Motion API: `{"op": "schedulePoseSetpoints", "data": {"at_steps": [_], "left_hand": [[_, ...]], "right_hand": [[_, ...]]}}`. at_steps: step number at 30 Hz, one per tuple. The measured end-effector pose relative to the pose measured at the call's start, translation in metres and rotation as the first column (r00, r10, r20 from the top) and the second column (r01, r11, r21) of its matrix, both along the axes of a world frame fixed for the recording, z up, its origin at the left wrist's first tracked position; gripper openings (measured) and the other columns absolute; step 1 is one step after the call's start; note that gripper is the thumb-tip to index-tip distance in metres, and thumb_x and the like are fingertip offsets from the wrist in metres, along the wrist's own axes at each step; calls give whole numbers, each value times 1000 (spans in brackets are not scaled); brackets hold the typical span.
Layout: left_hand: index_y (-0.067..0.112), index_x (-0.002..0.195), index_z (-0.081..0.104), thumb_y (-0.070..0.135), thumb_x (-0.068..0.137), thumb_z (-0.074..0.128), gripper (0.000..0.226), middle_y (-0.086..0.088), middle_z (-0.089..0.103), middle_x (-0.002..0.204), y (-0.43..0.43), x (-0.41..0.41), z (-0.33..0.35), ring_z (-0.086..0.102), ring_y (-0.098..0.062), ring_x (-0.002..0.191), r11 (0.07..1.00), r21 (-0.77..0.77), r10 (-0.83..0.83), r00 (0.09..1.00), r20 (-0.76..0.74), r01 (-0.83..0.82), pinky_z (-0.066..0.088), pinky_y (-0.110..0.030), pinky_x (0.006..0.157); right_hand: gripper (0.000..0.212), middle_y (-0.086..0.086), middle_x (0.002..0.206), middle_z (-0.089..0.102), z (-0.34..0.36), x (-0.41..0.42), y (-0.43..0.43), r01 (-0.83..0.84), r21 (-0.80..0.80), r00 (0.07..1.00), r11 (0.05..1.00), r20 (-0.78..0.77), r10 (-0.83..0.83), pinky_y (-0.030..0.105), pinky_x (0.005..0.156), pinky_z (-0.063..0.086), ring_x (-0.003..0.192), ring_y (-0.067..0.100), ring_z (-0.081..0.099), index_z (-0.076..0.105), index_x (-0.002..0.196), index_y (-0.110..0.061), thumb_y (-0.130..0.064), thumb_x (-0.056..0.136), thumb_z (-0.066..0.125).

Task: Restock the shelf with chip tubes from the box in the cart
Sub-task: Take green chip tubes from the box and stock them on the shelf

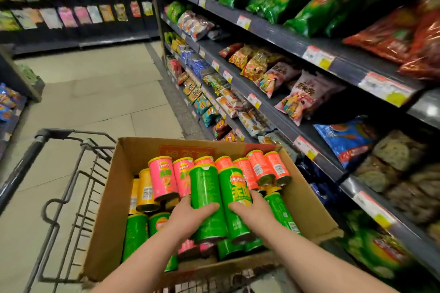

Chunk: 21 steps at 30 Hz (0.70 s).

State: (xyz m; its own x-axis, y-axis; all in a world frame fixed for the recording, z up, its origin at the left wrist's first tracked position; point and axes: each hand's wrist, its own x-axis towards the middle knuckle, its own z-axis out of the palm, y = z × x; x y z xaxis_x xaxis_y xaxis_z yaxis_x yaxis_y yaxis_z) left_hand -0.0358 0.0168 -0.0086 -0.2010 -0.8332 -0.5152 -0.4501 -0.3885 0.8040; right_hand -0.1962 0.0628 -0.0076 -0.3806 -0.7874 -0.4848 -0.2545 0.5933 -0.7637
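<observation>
In the box, left hand grips the left green tube, right hand the right green tube.

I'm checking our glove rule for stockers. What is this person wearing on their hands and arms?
Nothing that shows. The left hand and right hand are bare: no gloves, rings or watch visible. The left forearm and right forearm are bare too, with no sleeve in view down to the picture's bottom edge.

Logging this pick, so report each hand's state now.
Left hand: grips the left green tube.
Right hand: grips the right green tube.
</observation>
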Motion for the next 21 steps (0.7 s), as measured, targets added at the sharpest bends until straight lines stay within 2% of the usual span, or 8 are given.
{"op": "schedulePoseSetpoints", "data": {"at_steps": [2,4,7,9,11,14,17,21], "left_hand": [[20,116,51,31,79,75,46,4,62,94,6,-11,7,63,-9,81,997,-63,-42,999,-32,40,49,-21,63],[23,113,50,31,79,75,43,3,62,95,12,-23,13,61,-8,80,989,-120,-94,995,-38,88,48,-20,63],[23,115,49,32,77,76,47,1,64,102,23,-44,21,64,-15,90,976,-150,-169,983,-72,157,53,-34,82],[22,118,50,36,74,78,54,3,65,104,30,-59,28,65,-15,91,962,-177,-226,969,-98,207,53,-35,84],[24,119,52,46,65,80,65,3,66,104,37,-75,37,65,-13,90,946,-209,-273,956,-104,247,53,-33,83],[27,108,53,35,73,79,44,4,66,99,49,-100,55,62,-5,82,913,-280,-341,933,-117,298,49,-15,67],[28,101,55,53,56,75,55,7,68,96,61,-129,75,61,3,78,866,-370,-406,905,-126,337,43,-8,60],[33,100,49,37,71,80,42,8,63,94,87,-175,100,54,7,76,823,-425,-471,871,-141,376,40,-8,60]], "right_hand": [[61,7,110,60,9,-8,14,50,-44,999,998,-5,-50,26,75,44,95,21,59,49,127,-15,-34,73,70],[54,4,105,61,18,-18,29,98,-88,995,991,11,-98,27,74,45,90,19,60,47,125,-17,-29,78,70],[48,-2,99,60,31,-34,53,165,-128,986,978,-6,-167,30,75,49,87,16,60,43,121,-23,-27,81,69],[46,-3,98,59,40,-45,68,223,-152,974,963,0,-225,31,76,51,87,14,60,42,119,-24,-28,81,68],[51,-2,104,59,49,-56,82,285,-183,958,941,15,-287,32,80,51,92,16,60,41,122,-23,-31,80,69],[47,-5,100,57,66,-74,103,358,-243,931,902,22,-364,30,77,47,90,15,58,38,118,-30,-27,82,68],[44,-4,98,61,81,-95,123,418,-295,904,859,38,-427,37,87,52,91,17,62,45,117,-23,-24,81,70],[45,-12,89,57,109,-130,160,487,-394,861,780,66,-504,27,75,50,82,8,59,43,118,-25,-18,82,69]]}}
